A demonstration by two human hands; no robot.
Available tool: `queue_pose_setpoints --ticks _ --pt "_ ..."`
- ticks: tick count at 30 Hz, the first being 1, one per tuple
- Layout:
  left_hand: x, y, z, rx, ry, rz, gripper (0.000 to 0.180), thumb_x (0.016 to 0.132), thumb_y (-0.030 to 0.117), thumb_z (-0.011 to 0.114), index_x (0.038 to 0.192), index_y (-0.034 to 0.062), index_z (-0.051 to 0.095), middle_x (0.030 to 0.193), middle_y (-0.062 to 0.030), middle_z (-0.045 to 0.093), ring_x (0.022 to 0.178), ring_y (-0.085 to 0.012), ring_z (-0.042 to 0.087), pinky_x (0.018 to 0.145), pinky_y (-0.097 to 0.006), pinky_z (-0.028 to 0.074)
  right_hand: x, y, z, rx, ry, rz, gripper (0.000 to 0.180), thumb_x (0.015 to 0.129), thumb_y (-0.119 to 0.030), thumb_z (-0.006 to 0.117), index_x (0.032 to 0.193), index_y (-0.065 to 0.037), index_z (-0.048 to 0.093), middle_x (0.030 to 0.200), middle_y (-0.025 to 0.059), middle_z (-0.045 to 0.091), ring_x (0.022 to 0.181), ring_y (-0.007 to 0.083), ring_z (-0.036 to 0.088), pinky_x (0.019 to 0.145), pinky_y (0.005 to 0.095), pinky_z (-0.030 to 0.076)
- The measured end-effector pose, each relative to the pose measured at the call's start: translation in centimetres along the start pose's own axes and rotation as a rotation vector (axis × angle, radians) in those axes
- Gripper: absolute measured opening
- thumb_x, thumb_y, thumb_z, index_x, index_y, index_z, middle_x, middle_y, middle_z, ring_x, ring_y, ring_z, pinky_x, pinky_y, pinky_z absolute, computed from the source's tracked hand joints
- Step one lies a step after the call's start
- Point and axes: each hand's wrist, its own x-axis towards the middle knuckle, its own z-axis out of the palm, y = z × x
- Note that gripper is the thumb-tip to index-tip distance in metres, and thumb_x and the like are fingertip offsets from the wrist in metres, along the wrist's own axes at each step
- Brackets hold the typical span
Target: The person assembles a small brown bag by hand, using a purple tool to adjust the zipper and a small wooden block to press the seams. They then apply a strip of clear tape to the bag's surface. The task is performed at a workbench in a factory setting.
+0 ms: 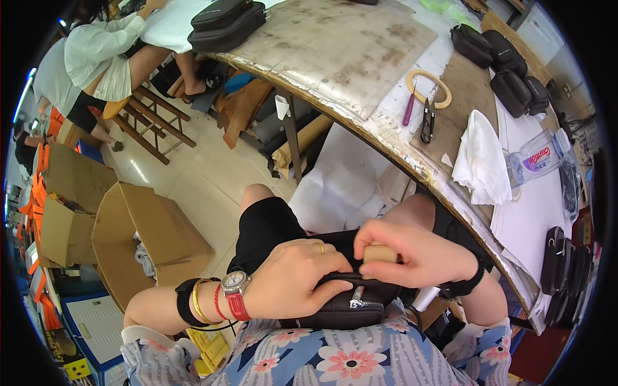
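Observation:
On my lap lies a small black zippered pouch point(338, 316) with a silver zipper pull. My left hand point(293, 273) grips its upper left part, thumb along the top near the zipper. My right hand point(425, 254) is closed around a small tan block point(380, 253), held against or just above the pouch's top edge. From this view I cannot tell whether the block touches the pouch.
Ahead and right, a worktable point(360, 55) bears a yellow tape roll point(444, 96), black thread snips point(427, 122), a purple-handled awl point(409, 109), a white cloth point(479, 157), a plastic bottle point(534, 157) and several black pouches point(508, 90). Left stand cardboard boxes point(154, 225), a wooden stool point(145, 119) and a seated person.

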Motion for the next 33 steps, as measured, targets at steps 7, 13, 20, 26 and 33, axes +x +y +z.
queue_pose_setpoints --ticks 7,13,20,26,33 --pt "0.2 0.0 0.1 0.024 0.009 0.02 0.019 0.08 0.014 0.075 0.092 0.0017 0.067 0.08 -0.0125 0.063 0.073 -0.0317 0.06 0.066 -0.038 0.049 0.1 0.1 0.6 0.088 0.035 0.101 0.022 0.093 -0.019 0.063 0.107 -0.007 0.053 0.077 0.0112 0.06 0.065 0.0213 0.059 0.057 0.0337 0.045" --pt "0.0 0.9 -2.0 0.043 0.166 0.059 0.019 0.078 0.011 0.076 0.093 0.0018 0.071 0.076 -0.0103 0.064 0.069 -0.0278 0.06 0.064 -0.035 0.047 -2.8 0.1 -3.1 -0.127 0.687 0.001 0.018 0.094 -0.013 0.057 0.111 -0.006 0.055 0.082 0.0069 0.058 0.072 0.0136 0.055 0.062 0.0274 0.043" --pt "1.3 3.2 -3.9 0.144 0.563 0.165 0.025 0.076 0.011 0.079 0.099 0.003 0.072 0.082 -0.0081 0.068 0.07 -0.0231 0.061 0.066 -0.033 0.047 -4.8 3.2 -6.4 -0.628 1.192 0.317 0.044 0.087 -0.005 0.063 0.128 0.006 0.049 0.128 0.0222 0.05 0.098 0.0369 0.059 0.085 0.042 0.048" --pt "2.0 4.4 -5.0 0.054 0.775 0.117 0.025 0.077 0.006 0.078 0.1 0.0006 0.072 0.085 -0.0089 0.07 0.074 -0.0209 0.062 0.067 -0.031 0.047 -4.6 1.6 -5.5 -0.997 1.217 0.301 0.05 0.086 -0.005 0.064 0.132 0.006 0.048 0.135 0.0244 0.047 0.12 0.0432 0.048 0.102 0.0459 0.04" --pt "4.0 4.5 -4.7 -0.192 0.878 0.14 0.023 0.082 0.003 0.075 0.103 -0.0018 0.07 0.087 -0.009 0.07 0.077 -0.0162 0.063 0.073 -0.027 0.05 -6.7 1.2 -5.5 -0.956 1.235 0.277 0.037 0.086 -0.004 0.062 0.121 0.005 0.057 0.13 0.0212 0.052 0.12 0.0391 0.05 0.102 0.0429 0.041"
